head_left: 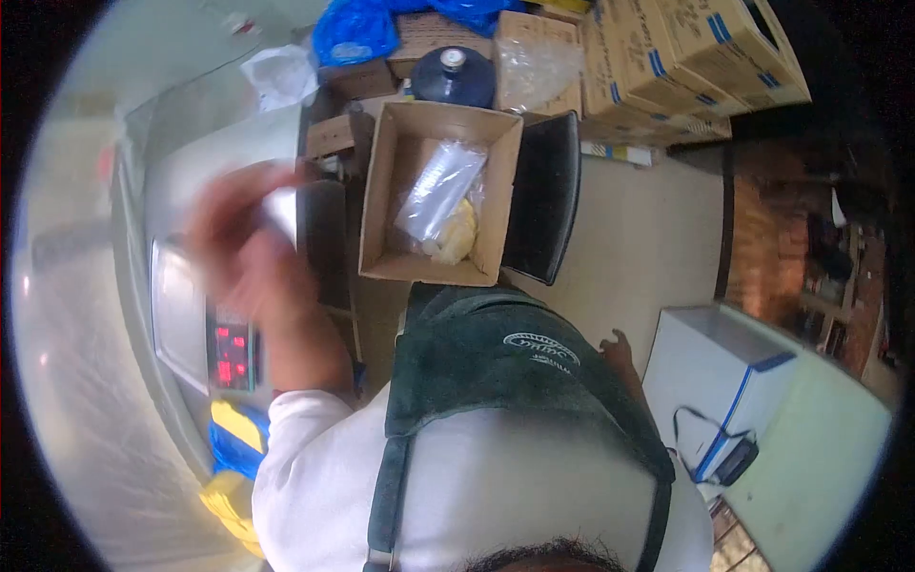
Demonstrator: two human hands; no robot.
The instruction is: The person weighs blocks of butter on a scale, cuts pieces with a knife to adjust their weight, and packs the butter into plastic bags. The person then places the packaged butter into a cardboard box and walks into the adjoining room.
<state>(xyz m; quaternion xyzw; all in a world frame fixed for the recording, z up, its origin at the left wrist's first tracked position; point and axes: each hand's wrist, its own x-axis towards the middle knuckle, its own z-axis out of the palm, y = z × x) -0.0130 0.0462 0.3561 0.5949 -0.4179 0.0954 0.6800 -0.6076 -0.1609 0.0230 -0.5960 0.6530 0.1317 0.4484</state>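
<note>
My left hand is raised over the steel table, beside a digital weighing scale with a lit red display. Motion smears its fingers, and I cannot tell whether anything is between them. My right hand hangs low by my side, its fingers apart with nothing seen in them. In front of me an open cardboard box rests on a black chair. Inside it lie a clear plastic packet and a crumpled pale yellow bundle.
Stacked cartons stand at the back right. Behind the box is a dark water jug, with blue plastic bags near it. A white chest-like cabinet stands to my right. Blue and yellow bags lie by my left elbow.
</note>
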